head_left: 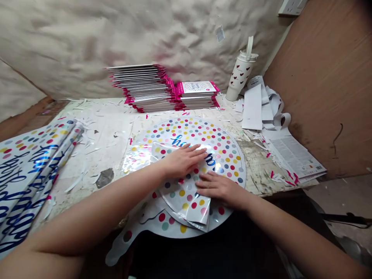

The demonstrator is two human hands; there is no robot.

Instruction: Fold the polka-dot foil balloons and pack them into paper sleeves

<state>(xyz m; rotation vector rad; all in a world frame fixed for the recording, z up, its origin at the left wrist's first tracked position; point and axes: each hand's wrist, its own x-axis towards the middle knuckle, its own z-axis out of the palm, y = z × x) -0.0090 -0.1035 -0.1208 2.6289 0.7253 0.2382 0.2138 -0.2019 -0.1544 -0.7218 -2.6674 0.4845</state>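
A flat, round foil balloon (pixel 223 135) with coloured dots and blue lettering lies on the table in front of me, its tail (pixel 116 248) hanging past the near edge. Part of the sheet is folded over on top of itself, and this folded flap (pixel 186 197) sits near its middle. My left hand (pixel 186 159) rests flat on the flap and balloon, fingers stretched out to the right. Just below it, my right hand (pixel 221 188) presses flat at the flap's right side, fingers pointing left. Both hands cover part of the lettering.
More dotted foil balloons (pixel 26 174) lie layered at the left. Stacked pink-and-white packets (pixel 148 87) and a lower packet pile (pixel 199 95) stand at the back. A white tumbler (pixel 240 75) with hearts stands beside paper strips (pixel 252 108). Printed sheets (pixel 299 155) lie at right, with paper scraps scattered around.
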